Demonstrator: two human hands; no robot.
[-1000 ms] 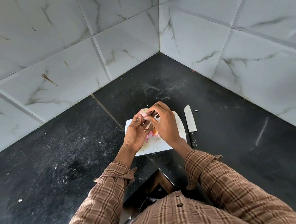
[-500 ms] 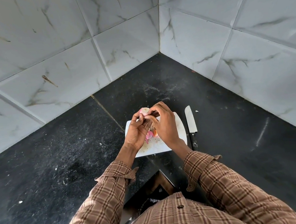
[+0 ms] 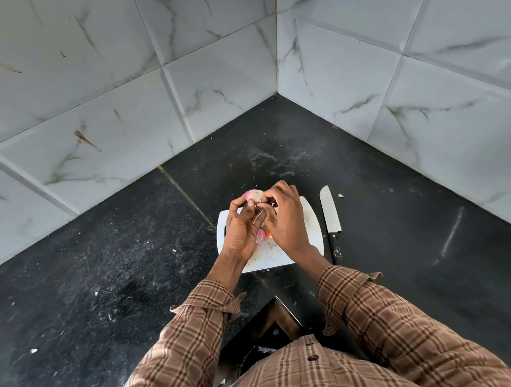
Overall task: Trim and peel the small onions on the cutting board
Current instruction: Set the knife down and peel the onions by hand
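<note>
Above the cutting board point(image 3: 308, 216), at its far edge, a small onion point(image 3: 255, 195) is held up between both hands. Left hand point(image 3: 241, 230): fingers curled round the onion's near-left side, thumb up against it. Right hand point(image 3: 287, 221): fingertips point(image 3: 268, 199) bent in and pinching at the onion's right side, where a thin strip of skin is seen between the two hands. Onion surface is pale, pink-tinged, mostly peeled as far as can be seen. On the board, below the hands, pink and orange peel scraps point(image 3: 264, 234) are lying, partly hidden by the palms; board surface is speckled with bits. Just right of the board, a knife point(image 3: 330, 214) is laid on the black counter point(image 3: 98, 273), blade pointing away, handle toward the person. Behind the board, marble-look wall tiles point(image 3: 113, 113) meet at a corner.
</note>
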